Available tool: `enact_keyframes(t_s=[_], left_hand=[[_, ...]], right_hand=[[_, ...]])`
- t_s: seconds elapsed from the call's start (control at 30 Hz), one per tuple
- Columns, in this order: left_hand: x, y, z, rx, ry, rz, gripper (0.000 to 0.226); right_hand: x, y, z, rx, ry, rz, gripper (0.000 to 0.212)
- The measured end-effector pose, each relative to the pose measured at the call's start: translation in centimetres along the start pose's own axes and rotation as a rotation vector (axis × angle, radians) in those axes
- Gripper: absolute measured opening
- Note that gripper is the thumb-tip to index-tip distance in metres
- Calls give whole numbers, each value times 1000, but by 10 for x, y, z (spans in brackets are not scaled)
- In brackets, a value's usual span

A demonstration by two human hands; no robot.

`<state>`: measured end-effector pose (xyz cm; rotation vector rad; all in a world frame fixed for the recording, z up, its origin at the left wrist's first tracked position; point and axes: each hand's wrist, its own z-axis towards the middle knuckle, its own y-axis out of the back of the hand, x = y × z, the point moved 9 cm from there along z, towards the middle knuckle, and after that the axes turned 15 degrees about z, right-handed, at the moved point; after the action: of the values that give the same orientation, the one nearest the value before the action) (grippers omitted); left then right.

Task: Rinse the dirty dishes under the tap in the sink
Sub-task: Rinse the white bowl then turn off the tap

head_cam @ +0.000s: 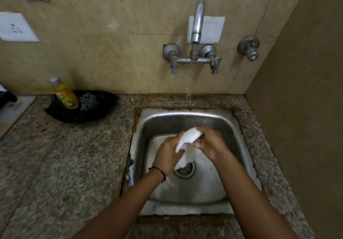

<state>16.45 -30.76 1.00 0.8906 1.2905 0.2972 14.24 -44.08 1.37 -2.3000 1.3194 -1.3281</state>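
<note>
**One white dish (187, 136) held in two hands over the sink (185, 117)**

One item is under handling: the white dish, blurred and tilted. It is held above the basin, between the sink's back wall and the one drain (184, 170).

- Left hand (168, 156): fingers curled round the dish's lower left edge, gripping it. One dark band (160, 172) sits on this wrist.
- Right hand (209, 144): fingers wrapped over the dish's upper right end, gripping it.

A white blur hangs below the dish toward the drain, and what it is cannot be told.

One tap (197, 25) is fixed to the wall behind the sink, its spout over the basin. It has two lever handles (173, 62), and one separate valve (249, 48) sits to their right.

On the counter (74, 155), at its back edge left of the sink, stands one black tray (96, 112). It holds one yellow bottle (65, 94), upright, and one dark scrubber (89, 101) just beside it.

One white socket plate (16, 27) is on the wall at far left.
</note>
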Motion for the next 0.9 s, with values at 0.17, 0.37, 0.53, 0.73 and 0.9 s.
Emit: enact_keyframes(t_s=[0.17,0.37,0.53,0.73,0.9], left_hand=[[12,-30,-49,483,336,-361,55],[20,-24,-73,419,698,-838,41],[34,36,-61,247,677,-1019,65],[82,192,-71,-162,448,-1218,43],[148,334,-112,-450,335,-1126,25]], right_hand=[[-19,28,-19,23,-1,-82,36],[-20,2,-46,134,83,-120,34],[-19,-76,-89,371,199,-182,33],[-63,-206,-137,750,155,-176,50],[-129,-322,-158,928,131,-286,77]])
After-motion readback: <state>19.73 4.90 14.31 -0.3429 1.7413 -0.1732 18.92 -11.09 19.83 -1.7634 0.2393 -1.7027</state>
